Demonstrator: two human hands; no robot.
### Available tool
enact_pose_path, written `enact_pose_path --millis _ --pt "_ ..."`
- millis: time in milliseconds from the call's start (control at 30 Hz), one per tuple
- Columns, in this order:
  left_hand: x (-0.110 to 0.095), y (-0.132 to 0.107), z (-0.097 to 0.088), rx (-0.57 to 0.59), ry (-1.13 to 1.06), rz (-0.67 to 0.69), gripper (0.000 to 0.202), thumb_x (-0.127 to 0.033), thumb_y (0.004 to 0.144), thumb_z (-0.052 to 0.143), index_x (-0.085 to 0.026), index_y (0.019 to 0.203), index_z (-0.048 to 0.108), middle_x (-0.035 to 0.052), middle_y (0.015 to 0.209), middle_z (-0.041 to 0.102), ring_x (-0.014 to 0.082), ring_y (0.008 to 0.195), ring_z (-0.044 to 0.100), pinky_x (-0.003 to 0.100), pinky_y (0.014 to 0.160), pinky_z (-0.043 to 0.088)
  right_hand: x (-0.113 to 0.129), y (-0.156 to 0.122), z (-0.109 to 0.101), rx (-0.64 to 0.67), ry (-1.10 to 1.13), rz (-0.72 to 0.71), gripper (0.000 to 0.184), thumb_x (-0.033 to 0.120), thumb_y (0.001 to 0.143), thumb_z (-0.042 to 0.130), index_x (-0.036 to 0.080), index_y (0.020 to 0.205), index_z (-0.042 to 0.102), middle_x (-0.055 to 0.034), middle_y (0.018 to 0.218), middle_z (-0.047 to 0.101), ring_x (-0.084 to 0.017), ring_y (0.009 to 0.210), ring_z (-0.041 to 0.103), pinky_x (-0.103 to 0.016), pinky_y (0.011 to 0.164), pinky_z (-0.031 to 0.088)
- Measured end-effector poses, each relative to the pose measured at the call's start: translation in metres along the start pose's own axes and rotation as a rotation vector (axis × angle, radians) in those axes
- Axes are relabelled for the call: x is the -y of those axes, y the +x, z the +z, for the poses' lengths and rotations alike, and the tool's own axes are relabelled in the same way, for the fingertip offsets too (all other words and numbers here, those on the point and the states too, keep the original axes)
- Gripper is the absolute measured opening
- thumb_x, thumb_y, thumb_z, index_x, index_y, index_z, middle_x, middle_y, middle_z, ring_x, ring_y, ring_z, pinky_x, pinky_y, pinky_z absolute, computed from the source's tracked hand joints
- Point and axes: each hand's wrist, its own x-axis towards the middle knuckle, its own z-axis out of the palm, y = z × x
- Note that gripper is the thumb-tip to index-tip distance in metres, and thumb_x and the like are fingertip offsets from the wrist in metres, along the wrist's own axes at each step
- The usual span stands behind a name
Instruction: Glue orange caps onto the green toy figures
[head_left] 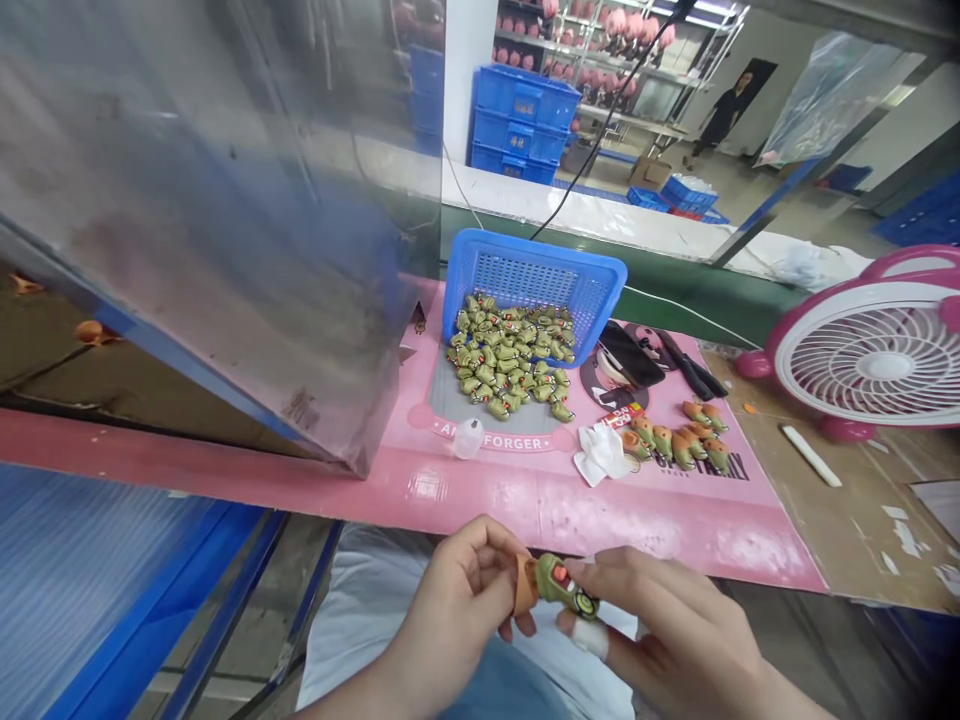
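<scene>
Over my lap, my left hand [454, 610] pinches a small orange plastic piece [524, 588]. My right hand [667, 615] grips a small green toy figure part [553, 580] with red and black details. The two parts meet end to end between my fingers; how far one sits inside the other I cannot tell. White tape [590, 637] wraps one of my right fingers. Beyond my hands, similar green parts [506, 365] spill out of a tipped blue basket [536, 250]. Several joined orange-and-green pieces [682, 443] lie at the right.
A crumpled white cloth [600, 453] and a small translucent bulb [469, 439] rest on the pink mat [420, 490]. Behind lie a black phone [631, 353] and dark-handled tool [694, 367]. A pink fan [877, 350] stands right; a metal panel [247, 200] blocks the left.
</scene>
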Motion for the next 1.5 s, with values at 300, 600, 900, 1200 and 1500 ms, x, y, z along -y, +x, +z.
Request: enact_pose_path --millis 300,600,900,1200,1500 --pt "-0.001 0.001 0.0 0.011 0.059 -0.023 0.006 -0.01 0.071 0.05 -0.015 0.074 0.048 -0.0041 0.053 0.054 0.0076 0.046 0.049 0.018 0.044 0.036 0.004 -0.003 -0.002 0.077 -0.083 -0.033 0.011 0.023 0.087 0.05 0.016 0.096 0.052 -0.0009 0.073 0.062 -0.009 0.062 0.06 -0.021 0.053 0.045" --pt "0.004 0.0 0.002 0.015 0.071 -0.027 0.012 -0.021 0.071 0.059 -0.015 0.072 0.048 -0.0033 0.055 0.053 0.0091 0.049 0.05 0.021 0.049 0.039 0.008 -0.006 0.003 0.138 -0.126 -0.04 0.017 0.015 0.087 0.042 0.014 0.103 0.05 -0.0037 0.079 0.063 -0.012 0.066 0.061 -0.023 0.054 0.047" --pt "0.002 0.002 0.005 0.024 0.091 -0.035 0.011 -0.021 0.072 0.058 -0.015 0.072 0.048 -0.0036 0.056 0.052 0.0095 0.05 0.051 0.022 0.05 0.041 0.006 -0.012 0.003 0.133 -0.075 -0.019 0.018 0.012 0.085 0.045 0.014 0.103 0.05 -0.0036 0.079 0.061 -0.011 0.068 0.06 -0.021 0.056 0.047" --pt "0.001 -0.008 0.001 0.124 -0.062 0.042 0.022 -0.032 0.08 0.05 -0.018 0.096 0.045 0.001 0.075 0.057 0.0133 0.057 0.059 0.025 0.053 0.044 0.003 -0.01 -0.001 -0.013 -0.084 0.005 0.018 0.012 0.083 0.051 0.016 0.1 0.051 -0.0013 0.074 0.061 -0.009 0.066 0.059 -0.017 0.058 0.047" --pt "0.01 -0.012 0.016 0.144 0.06 0.015 0.041 -0.057 0.083 0.026 -0.019 0.071 0.038 -0.0023 0.054 0.047 0.0092 0.041 0.042 0.023 0.044 0.036 0.01 -0.01 0.006 -0.08 0.001 0.026 0.017 0.019 0.082 0.056 0.018 0.099 0.052 -0.0009 0.07 0.061 -0.01 0.062 0.059 -0.016 0.058 0.049"
